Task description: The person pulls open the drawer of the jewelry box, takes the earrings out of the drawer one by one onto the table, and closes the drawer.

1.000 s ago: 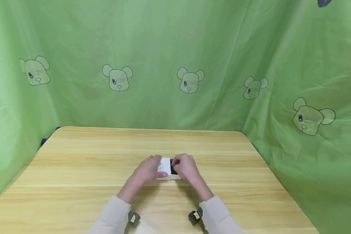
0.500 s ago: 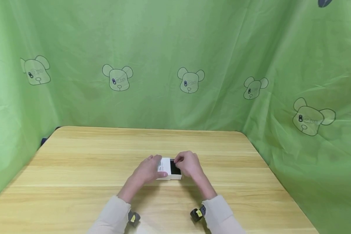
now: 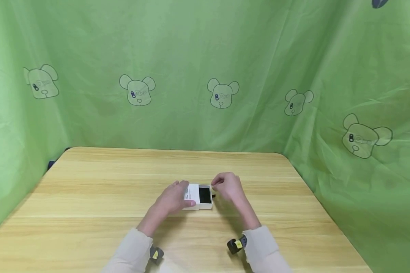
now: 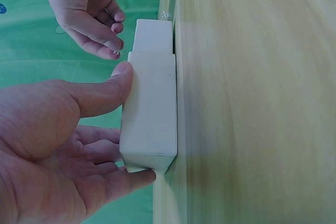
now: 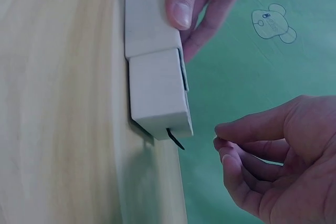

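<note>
A small white drawer box lies on the table, its inner tray slid partway out to the right. Black padding lines the tray, and a black pull tab sticks out of its end. My left hand grips the outer sleeve, thumb on the near side and fingers round the back. Just beyond the tray's right end, my right hand is raised with thumb and fingertips pinched together. A tiny shiny thing shows at those fingertips in the left wrist view; its kind is too small to tell.
A light wooden table bears the box, with a green curtain printed with bear heads around it. Another tiny glinting thing appears on the tabletop past the box in the left wrist view.
My right hand has come up out of the tray and moved right, uncovering the black padding and the pull tab. The left hand and the box have stayed in place.
</note>
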`<state>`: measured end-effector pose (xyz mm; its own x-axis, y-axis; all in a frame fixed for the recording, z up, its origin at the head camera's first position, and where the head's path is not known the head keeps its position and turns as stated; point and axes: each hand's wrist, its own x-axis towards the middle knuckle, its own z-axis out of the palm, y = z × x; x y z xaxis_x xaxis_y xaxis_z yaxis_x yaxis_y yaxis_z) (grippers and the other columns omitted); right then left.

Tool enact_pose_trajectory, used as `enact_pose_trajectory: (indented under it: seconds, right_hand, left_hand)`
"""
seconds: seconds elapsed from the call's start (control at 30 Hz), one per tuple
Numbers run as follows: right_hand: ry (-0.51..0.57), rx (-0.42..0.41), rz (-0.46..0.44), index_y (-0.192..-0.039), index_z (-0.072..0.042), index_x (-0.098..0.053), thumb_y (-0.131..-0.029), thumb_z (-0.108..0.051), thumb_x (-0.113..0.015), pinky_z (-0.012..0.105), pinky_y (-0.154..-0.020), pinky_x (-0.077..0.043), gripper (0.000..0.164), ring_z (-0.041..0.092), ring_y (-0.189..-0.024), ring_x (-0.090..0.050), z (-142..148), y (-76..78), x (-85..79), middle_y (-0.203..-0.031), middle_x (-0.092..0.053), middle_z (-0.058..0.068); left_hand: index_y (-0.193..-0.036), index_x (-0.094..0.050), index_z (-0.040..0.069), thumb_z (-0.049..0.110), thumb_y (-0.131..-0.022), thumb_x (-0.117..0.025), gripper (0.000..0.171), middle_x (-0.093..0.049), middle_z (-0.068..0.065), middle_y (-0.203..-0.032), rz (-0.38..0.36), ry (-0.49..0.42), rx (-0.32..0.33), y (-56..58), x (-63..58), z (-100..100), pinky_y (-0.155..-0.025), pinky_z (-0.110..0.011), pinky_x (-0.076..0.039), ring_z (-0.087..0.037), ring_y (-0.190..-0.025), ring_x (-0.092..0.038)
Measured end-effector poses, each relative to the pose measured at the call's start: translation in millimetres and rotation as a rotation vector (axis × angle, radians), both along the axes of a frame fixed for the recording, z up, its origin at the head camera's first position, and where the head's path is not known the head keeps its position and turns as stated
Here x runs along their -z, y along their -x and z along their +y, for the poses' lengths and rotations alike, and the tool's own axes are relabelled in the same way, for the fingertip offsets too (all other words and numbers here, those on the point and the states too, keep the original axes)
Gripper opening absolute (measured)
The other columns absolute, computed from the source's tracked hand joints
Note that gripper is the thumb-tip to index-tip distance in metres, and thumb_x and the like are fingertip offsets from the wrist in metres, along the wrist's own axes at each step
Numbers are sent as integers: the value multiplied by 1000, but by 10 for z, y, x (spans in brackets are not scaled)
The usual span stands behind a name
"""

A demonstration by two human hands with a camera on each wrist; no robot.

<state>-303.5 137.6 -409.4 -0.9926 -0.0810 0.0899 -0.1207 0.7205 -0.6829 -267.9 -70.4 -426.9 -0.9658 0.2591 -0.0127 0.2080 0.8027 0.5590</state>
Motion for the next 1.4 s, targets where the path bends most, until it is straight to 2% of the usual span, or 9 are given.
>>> enact_pose_trajectory:
  seconds: [0.3, 0.43, 0.6, 1.0, 1.4]
  right_hand:
    - [10, 26, -18, -94, -5, -77, -84, -1, -74, 33, -73, -59, 11, 18, -77, -69, 167, 48, -74, -85, -75, 6]
    - [2, 37, -30, -93, -6, -77, -84, -4, -74, 30, -70, -58, 10, 18, -77, -69, 261, 85, -64, -87, -76, 6]
    - [-26, 51, -48, -91, -5, -77, -81, -5, -75, 28, -64, -54, 10, 19, -73, -67, 357, 114, -33, -85, -75, 8]
    - [-99, 72, -111, -91, -5, -76, -85, -4, -71, 30, -64, -51, 8, 25, -83, -64, 481, 148, 91, -87, -73, 9]
    - [-109, 104, -140, -86, -5, -76, -83, -4, -71, 26, -58, -45, 6, 23, -75, -64, 562, 190, 180, -77, -73, 7]
  left_hand:
    - [-149, -46, 1, 38, -86, -79, 79, -56, -21, -146, -10, -4, -9, -6, -1, 2, -122, -55, -32, -41, -148, -37]
    - [-149, -46, 2, 38, -87, -78, 79, -55, -20, -147, -14, -2, -13, -11, -4, 4, -122, -55, -31, -41, -148, -36]
    - [-149, -46, 1, 37, -86, -79, 79, -54, -21, -147, -13, -3, -10, -15, -9, 5, -122, -55, -32, -41, -148, -36]
    - [-149, -46, 1, 37, -86, -79, 79, -54, -21, -147, -10, -2, -8, -10, -7, 7, -122, -55, -32, -41, -148, -37]
    - [-149, -46, 1, 38, -87, -79, 79, -55, -21, -147, -7, -3, -14, -11, -3, 7, -122, -56, -32, -41, -148, -37]
